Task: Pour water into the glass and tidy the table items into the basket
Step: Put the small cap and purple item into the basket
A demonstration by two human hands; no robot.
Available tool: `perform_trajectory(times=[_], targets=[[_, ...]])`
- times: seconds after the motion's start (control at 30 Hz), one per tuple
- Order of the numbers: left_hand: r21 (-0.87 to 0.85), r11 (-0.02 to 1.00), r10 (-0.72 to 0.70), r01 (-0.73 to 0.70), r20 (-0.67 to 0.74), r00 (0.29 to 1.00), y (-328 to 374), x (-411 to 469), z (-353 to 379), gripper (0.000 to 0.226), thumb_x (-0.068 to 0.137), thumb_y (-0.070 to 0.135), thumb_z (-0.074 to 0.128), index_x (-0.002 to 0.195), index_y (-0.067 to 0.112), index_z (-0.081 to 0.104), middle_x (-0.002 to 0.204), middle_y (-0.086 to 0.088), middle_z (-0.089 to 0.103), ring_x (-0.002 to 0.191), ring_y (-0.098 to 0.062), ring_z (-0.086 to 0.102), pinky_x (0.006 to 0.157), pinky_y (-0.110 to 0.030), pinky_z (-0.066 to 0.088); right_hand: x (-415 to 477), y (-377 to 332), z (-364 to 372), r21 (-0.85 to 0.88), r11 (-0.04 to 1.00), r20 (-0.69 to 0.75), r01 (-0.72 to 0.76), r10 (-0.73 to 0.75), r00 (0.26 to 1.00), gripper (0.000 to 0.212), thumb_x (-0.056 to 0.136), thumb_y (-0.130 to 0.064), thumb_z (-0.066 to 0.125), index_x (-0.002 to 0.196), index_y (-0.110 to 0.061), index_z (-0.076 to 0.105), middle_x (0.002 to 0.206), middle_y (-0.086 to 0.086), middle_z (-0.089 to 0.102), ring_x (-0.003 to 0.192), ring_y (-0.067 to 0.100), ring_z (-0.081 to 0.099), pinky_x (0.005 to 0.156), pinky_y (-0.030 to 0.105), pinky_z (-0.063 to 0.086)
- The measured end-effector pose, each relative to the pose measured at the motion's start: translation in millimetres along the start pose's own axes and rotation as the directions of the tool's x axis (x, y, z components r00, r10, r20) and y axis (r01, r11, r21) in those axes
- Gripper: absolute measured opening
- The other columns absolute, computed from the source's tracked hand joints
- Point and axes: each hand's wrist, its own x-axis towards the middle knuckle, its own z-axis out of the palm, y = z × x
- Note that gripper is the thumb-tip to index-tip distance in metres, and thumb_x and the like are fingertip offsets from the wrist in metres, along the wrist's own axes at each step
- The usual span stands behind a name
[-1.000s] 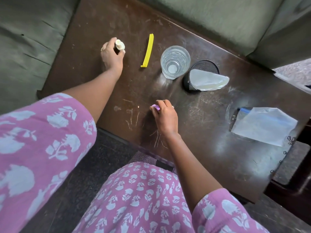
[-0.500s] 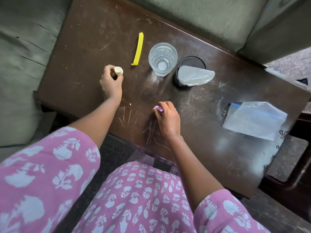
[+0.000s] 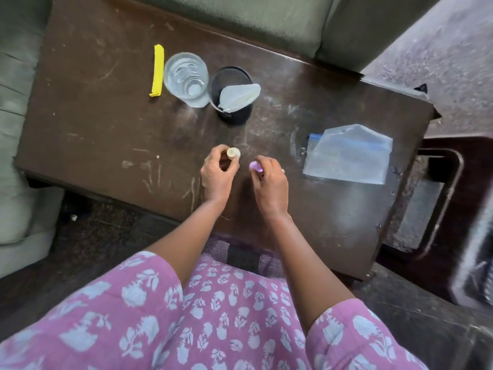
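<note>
A dark table (image 3: 88,121) is being viewed from above, with a green sofa (image 3: 16,102) running along its left and far sides. A yellow clip (image 3: 157,71) is lying flat near the far edge. Just to its right, a glass (image 3: 186,78) containing water is standing upright. A black mesh basket (image 3: 234,117) is standing just beside the glass, on its right. Whether the two are touching cannot be told. A pale folded item (image 3: 240,97) is being carried in the basket, with one end projecting over the rim.

Nearer the front edge, a cream-capped item (image 3: 234,153) is being pinched by the left hand (image 3: 217,174), with the fingers curled round it. Just to the right, a purple item (image 3: 254,166) is being grasped in the curled fingers of the right hand (image 3: 269,182). The two hands are being held close together over the table, without touching.

Further right, a clear bag (image 3: 346,156) with a blue seal strip is lying flat near the right edge, well apart from the basket.
</note>
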Motion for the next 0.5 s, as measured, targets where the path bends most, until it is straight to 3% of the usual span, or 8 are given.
perform_trajectory(times=[0.13,0.23,0.5], targets=[[0.002,0.988,0.155,-0.157,0.142,0.978,36.1,-25.9,36.4,0.028,0.079,0.017,0.069,0.104,0.006,0.062,0.101,-0.011,0.068,0.094,-0.027,0.061,0.081,-0.021,0.037,-6.9,32.0,-35.0,0.026,0.994,-0.109,-0.11,0.112,0.988,0.019,0.088,-0.007,0.063,0.105,0.001,0.064,0.096,0.017,0.068,0.085,0.033,0.064,0.074,0.034,0.048],[-0.005,0.97,0.239,-0.244,0.221,0.946,63.8,-44.5,63.3,0.03,0.079,0.016,0.069,0.106,0.005,0.062,0.103,-0.011,0.068,0.095,-0.027,0.063,0.084,-0.022,0.039,-10.2,52.3,-67.5,0.056,0.989,-0.228,-0.138,0.147,0.962,0.015,0.083,-0.002,0.066,0.098,0.003,0.065,0.086,0.02,0.068,0.075,0.035,0.065,0.07,0.033,0.046],[-0.096,0.889,0.455,-0.448,0.3,0.838,148.6,-99.5,129.9,0.029,0.08,0.011,0.067,0.107,0.001,0.063,0.103,-0.012,0.069,0.088,-0.027,0.066,0.079,-0.029,0.047,-13.4,105.5,-159.8,0.073,0.977,-0.54,-0.198,0.206,0.816,0.015,0.074,0.008,0.069,0.089,0.009,0.066,0.077,0.021,0.067,0.069,0.035,0.066,0.065,0.037,0.051]])
